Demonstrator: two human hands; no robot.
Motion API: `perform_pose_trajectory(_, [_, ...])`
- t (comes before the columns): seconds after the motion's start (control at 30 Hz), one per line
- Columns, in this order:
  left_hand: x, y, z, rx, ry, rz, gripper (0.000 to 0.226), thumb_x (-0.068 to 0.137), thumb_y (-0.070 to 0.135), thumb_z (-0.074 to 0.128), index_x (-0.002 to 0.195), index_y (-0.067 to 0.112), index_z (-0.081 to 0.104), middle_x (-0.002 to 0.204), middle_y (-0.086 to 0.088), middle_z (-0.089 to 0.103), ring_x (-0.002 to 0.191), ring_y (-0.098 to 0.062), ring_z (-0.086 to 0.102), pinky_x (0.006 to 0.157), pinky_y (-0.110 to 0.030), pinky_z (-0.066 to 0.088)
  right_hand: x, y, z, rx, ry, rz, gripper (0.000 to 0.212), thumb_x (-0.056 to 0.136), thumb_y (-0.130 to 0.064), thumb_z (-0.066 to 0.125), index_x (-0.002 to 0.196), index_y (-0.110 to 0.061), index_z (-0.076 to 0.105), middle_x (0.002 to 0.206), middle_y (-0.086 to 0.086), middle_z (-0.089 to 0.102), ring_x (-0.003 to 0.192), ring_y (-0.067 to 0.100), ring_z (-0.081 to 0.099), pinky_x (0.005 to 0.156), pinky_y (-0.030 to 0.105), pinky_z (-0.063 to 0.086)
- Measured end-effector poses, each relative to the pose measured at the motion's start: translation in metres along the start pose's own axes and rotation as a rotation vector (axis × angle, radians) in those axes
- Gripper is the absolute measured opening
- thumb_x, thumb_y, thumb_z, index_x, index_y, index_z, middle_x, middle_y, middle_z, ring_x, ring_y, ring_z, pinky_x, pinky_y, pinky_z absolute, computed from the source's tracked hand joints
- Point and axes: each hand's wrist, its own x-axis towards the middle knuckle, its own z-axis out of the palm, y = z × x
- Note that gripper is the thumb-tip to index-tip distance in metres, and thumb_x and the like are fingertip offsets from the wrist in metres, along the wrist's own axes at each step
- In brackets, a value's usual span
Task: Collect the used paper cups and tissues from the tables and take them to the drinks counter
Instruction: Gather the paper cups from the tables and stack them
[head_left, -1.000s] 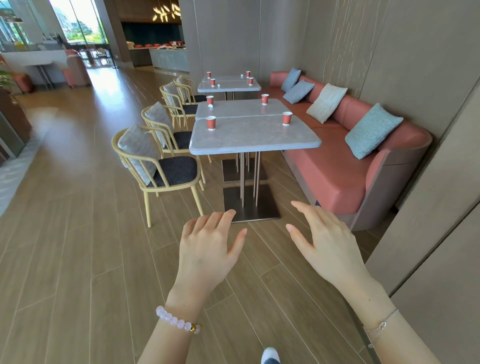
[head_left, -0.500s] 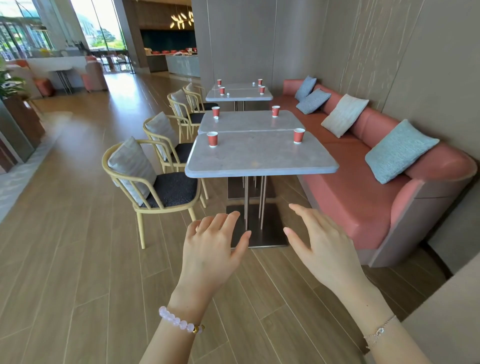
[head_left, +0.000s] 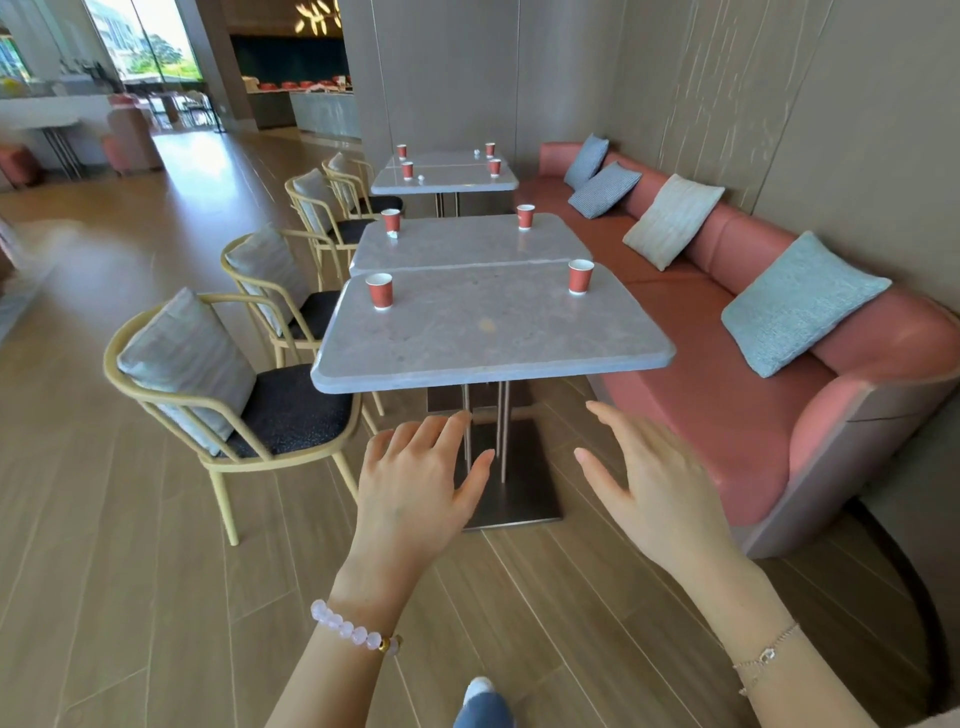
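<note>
A row of grey stone tables runs away from me. The nearest table (head_left: 488, 358) carries a red paper cup (head_left: 379, 291) at its far left and another red cup (head_left: 580, 276) at its far right. On the second table (head_left: 467, 244) stand two more cups (head_left: 391, 221) (head_left: 525, 216), with a small crumpled tissue (head_left: 393, 235) by the left one. The far table (head_left: 447, 179) holds several cups and small white tissue bits. My left hand (head_left: 421, 488) and my right hand (head_left: 654, 488) hover with spread fingers below the nearest table's front edge, holding nothing.
Yellow-framed chairs (head_left: 223, 384) with grey cushions line the tables' left side. A pink bench sofa (head_left: 727, 374) with blue and beige cushions runs along the right wall. Wooden floor opens to the left. A counter (head_left: 317, 104) stands far back.
I have walked closer to the tables, so the nearest table looks larger and nearer. Both hands stay raised and empty in front of me.
</note>
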Motion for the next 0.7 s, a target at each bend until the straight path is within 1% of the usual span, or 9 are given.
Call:
perform_pose_trajectory(0.1, [0.048,-0.021,0.03,-0.001,0.001,-0.01,0.044,0.088,0.046,0.043,0.111,0.016,0.065,0.097,0.001,0.071,0.091,-0.024,0.066,0.083,-0.039,0.048,0.054,0.008,0.026,-0.024,-0.024,-0.007,0.051,0.09,-0.047,0.045,0.132,-0.02,0.052,0.124,-0.004,0.063,0.112,0.018,0.059,0.089,0.033,0.047])
perform_pose_trajectory(0.2, [0.089,-0.036,0.051,0.001,-0.012,-0.018,0.047,0.088,0.048,0.038,0.11,0.016,0.065,0.095,0.001,0.071,0.087,-0.024,0.066,0.081,-0.039,0.049,0.098,0.013,0.045,-0.048,-0.031,-0.031,0.051,0.09,-0.046,0.049,0.132,-0.018,0.052,0.122,-0.002,0.064,0.111,0.02,0.06,0.089,0.033,0.048])
perform_pose_trajectory(0.33, [0.16,-0.058,0.084,-0.034,-0.035,-0.024,0.043,0.086,0.044,0.048,0.113,0.016,0.065,0.1,-0.003,0.071,0.093,-0.028,0.067,0.084,-0.044,0.05,0.168,0.023,0.074,-0.048,-0.04,-0.007,0.053,0.089,-0.048,0.045,0.133,-0.019,0.052,0.125,-0.003,0.062,0.114,0.02,0.058,0.091,0.033,0.047])
perform_pose_trajectory(0.43, [0.2,-0.071,0.105,-0.045,-0.069,-0.01,0.043,0.087,0.045,0.048,0.116,0.017,0.063,0.105,-0.003,0.07,0.098,-0.028,0.066,0.088,-0.046,0.048,0.209,0.034,0.093,-0.025,-0.037,0.009,0.051,0.089,-0.044,0.05,0.133,-0.018,0.051,0.124,-0.002,0.062,0.113,0.021,0.059,0.09,0.037,0.048])
perform_pose_trajectory(0.53, [0.229,-0.08,0.127,-0.044,-0.083,0.004,0.04,0.088,0.043,0.053,0.117,0.017,0.062,0.107,-0.004,0.07,0.099,-0.029,0.065,0.09,-0.046,0.047,0.24,0.046,0.11,-0.013,-0.042,0.02,0.049,0.089,-0.04,0.056,0.132,-0.017,0.051,0.122,-0.001,0.063,0.109,0.021,0.06,0.086,0.037,0.05])
perform_pose_trajectory(0.63, [0.255,-0.087,0.146,-0.042,-0.09,0.0,0.043,0.087,0.045,0.049,0.116,0.016,0.064,0.106,-0.003,0.07,0.097,-0.028,0.066,0.088,-0.045,0.048,0.27,0.057,0.128,0.01,-0.057,0.029,0.049,0.088,-0.037,0.06,0.131,-0.015,0.053,0.12,0.0,0.064,0.105,0.023,0.061,0.082,0.036,0.05])
perform_pose_trajectory(0.7, [0.273,-0.091,0.16,-0.041,-0.108,-0.011,0.046,0.087,0.047,0.045,0.117,0.017,0.063,0.108,-0.003,0.07,0.099,-0.028,0.065,0.089,-0.045,0.047,0.292,0.065,0.141,0.032,-0.062,0.017,0.048,0.088,-0.036,0.061,0.13,-0.014,0.054,0.119,0.002,0.065,0.104,0.024,0.062,0.082,0.038,0.05])
